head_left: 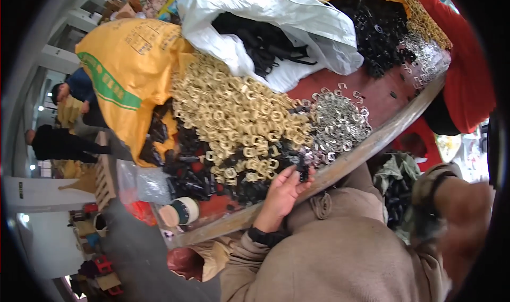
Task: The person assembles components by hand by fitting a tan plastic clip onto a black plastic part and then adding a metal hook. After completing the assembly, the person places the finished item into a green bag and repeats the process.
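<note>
My left hand point(282, 195) is closed near the table's front edge, its thumb and fingers pinching a small black plastic piece point(303, 171). Beyond it spreads a big heap of cream U-shaped rings point(239, 108). A pile of silvery metal clips point(340, 120) lies to the right of that heap, close to the held piece. Loose black plastic pieces point(191, 184) are strewn along the near left side. Far to the right, my right hand point(465, 212) is raised and smeared by motion, so its fingers cannot be made out.
A white sack point(324, 23) of black parts and a yellow sack point(133, 47) stand on the red table point(380, 97). A tape roll point(185, 210) sits at its left corner. An open bag of black pieces point(396, 204) is beside my lap. Two people point(64, 143) are off left; a red sleeve point(462, 63) shows right.
</note>
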`<state>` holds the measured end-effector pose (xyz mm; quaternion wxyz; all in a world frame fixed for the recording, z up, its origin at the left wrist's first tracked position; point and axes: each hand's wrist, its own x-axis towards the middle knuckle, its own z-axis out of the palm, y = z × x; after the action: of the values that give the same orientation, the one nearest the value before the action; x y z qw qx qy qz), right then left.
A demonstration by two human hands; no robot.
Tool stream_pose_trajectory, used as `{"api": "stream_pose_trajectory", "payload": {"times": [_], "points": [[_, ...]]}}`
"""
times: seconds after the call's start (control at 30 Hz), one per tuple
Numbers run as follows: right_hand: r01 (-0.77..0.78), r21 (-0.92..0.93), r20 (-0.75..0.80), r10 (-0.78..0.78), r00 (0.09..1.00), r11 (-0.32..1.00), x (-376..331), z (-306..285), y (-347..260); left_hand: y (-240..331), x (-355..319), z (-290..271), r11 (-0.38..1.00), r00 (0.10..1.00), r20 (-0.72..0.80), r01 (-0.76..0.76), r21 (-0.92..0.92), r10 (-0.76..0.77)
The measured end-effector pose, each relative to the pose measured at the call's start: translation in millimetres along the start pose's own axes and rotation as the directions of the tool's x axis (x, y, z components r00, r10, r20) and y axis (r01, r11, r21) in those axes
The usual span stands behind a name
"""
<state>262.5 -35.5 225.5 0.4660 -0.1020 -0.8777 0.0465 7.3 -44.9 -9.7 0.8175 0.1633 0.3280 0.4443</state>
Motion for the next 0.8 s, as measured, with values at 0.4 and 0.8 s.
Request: {"api": "stream_pose_trajectory", "payload": {"times": [0.4, 0.8], "points": [[-0.619, -0.421, 0.192, 0.732, 0.654, 0.663, -174.0, 162.8, 83.3, -11.9, 22.6, 6.3, 0.996, 0.992, 0.094, 0.074, 0.054, -0.079], [-0.722, -0.292, 0.083, 0.768, 0.635, 0.628, -175.9, 170.8, 95.0, -20.9, 53.0, 16.8, 0.999, 0.989, 0.147, 0.011, 0.044, -0.017]]}}
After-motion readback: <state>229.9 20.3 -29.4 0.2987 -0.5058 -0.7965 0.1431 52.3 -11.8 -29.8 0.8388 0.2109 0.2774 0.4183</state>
